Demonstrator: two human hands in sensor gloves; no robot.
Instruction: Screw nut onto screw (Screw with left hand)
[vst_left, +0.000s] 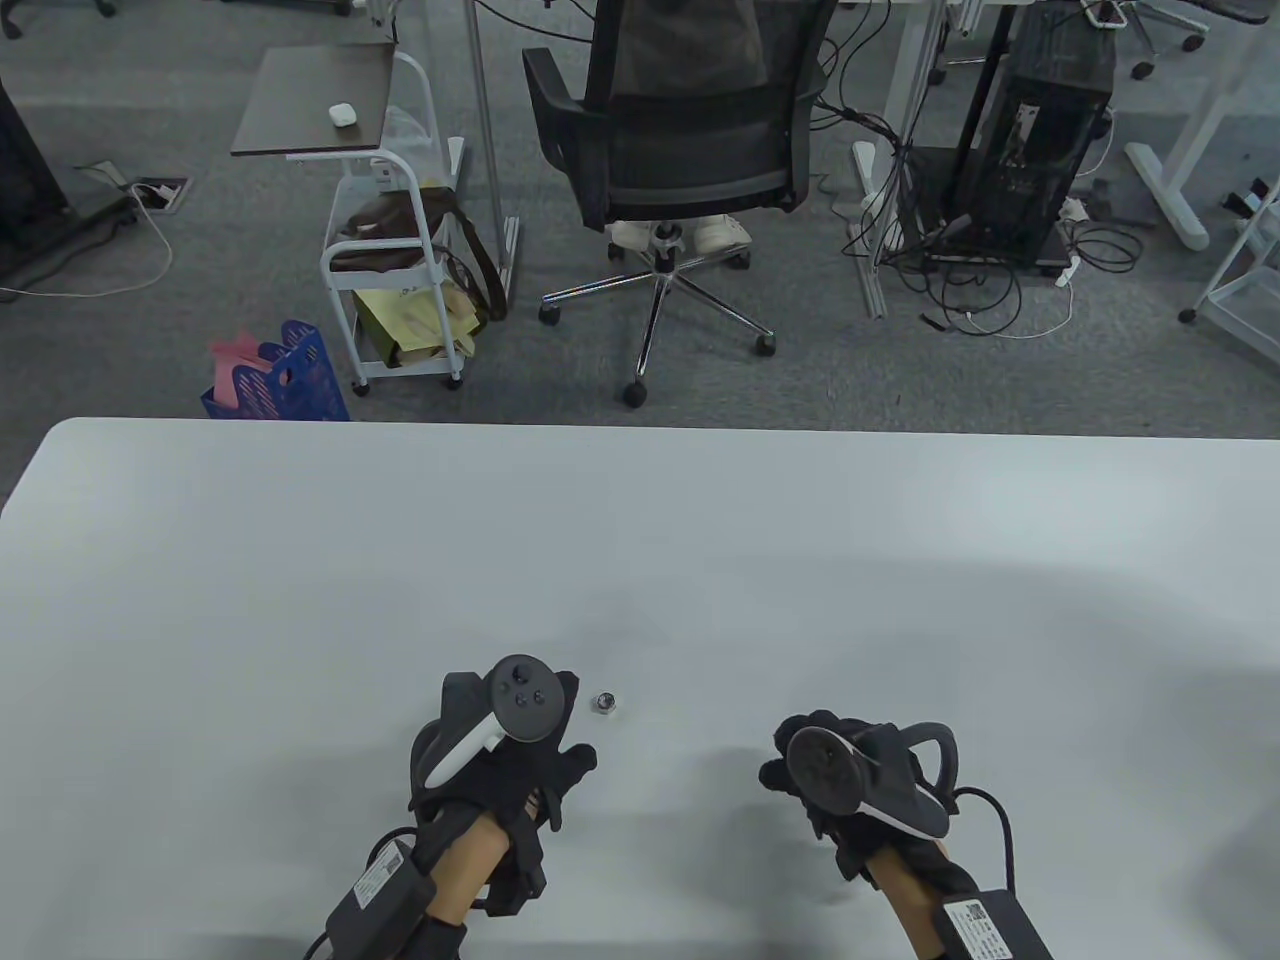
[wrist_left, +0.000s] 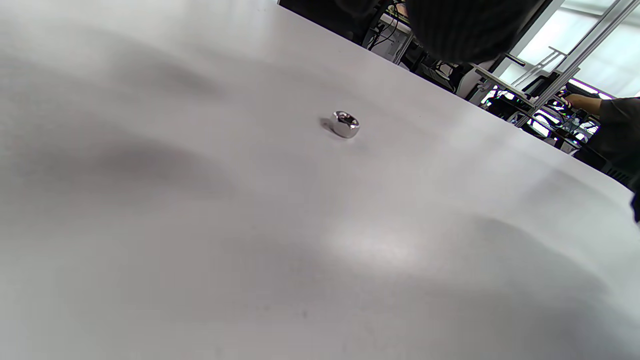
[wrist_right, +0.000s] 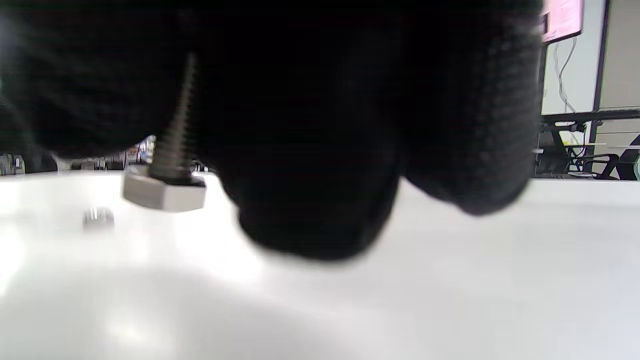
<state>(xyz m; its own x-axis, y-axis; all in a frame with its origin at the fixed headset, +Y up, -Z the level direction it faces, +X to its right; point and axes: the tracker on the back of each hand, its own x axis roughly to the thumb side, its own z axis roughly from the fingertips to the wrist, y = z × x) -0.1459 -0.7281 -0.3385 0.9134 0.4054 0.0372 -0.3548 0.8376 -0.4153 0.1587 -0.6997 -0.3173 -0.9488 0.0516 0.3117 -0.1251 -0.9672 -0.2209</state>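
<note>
Nut (vst_left: 605, 704) lies just beside left hand (vst_left: 500, 760); right hand (vst_left: 850, 780) grips screw (wrist_right: 172, 160).

Item count: one nut (vst_left: 605, 704) on the tabletop (vst_left: 640, 540); one screw (wrist_right: 167, 172), hex head down, gripped by the right hand (vst_left: 850, 775); two gloved hands, including the left hand (vst_left: 505, 745); two trackers.
</note>
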